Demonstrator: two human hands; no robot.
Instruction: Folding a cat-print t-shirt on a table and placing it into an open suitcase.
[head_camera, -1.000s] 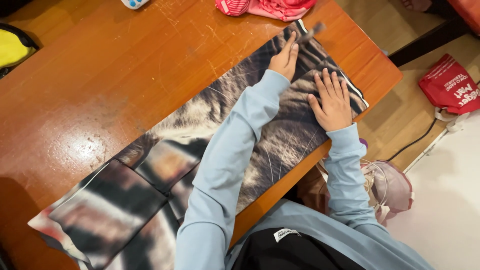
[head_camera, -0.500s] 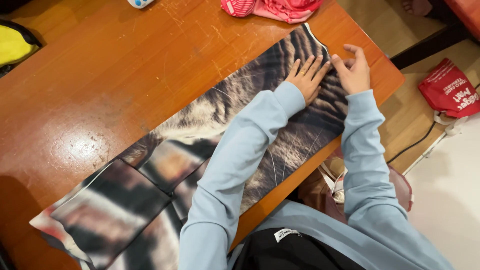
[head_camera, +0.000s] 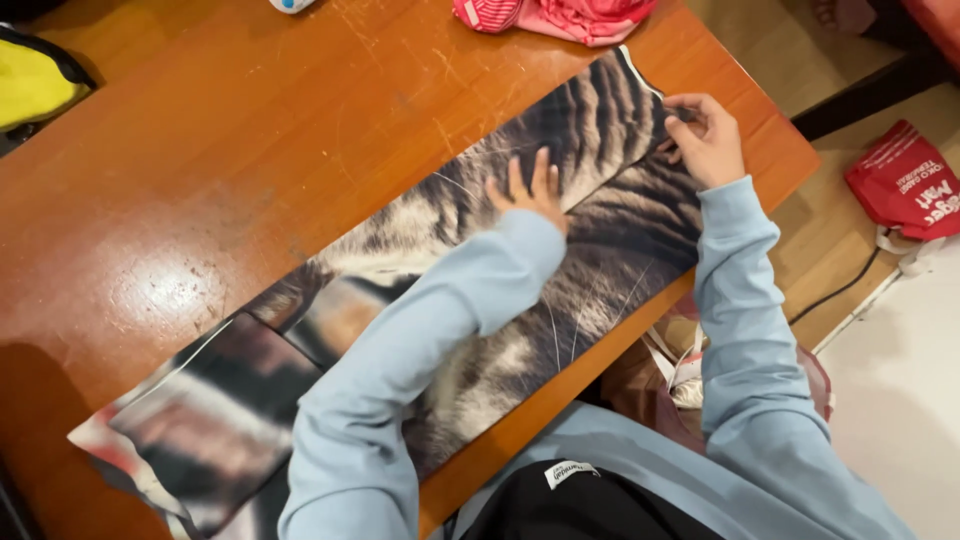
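Observation:
A long folded cloth (head_camera: 420, 240) printed with grey, black and white animal stripes lies diagonally across the orange-brown wooden table (head_camera: 220, 160). My left hand (head_camera: 528, 192) lies flat on the cloth near its middle, fingers spread. At the cloth's far right end my right hand (head_camera: 703, 135) pinches the edge between thumb and fingers. Both arms are in light blue sleeves.
Pink and red folded clothes (head_camera: 560, 14) lie at the table's far edge. A yellow and black item (head_camera: 35, 85) sits at the left. A red bag (head_camera: 905, 180) lies on the floor to the right, and a pale bag (head_camera: 690, 375) by my lap.
My left hand has slid left along the cloth from the right end toward the middle. My right hand has moved up to the far end and closed on the cloth's edge.

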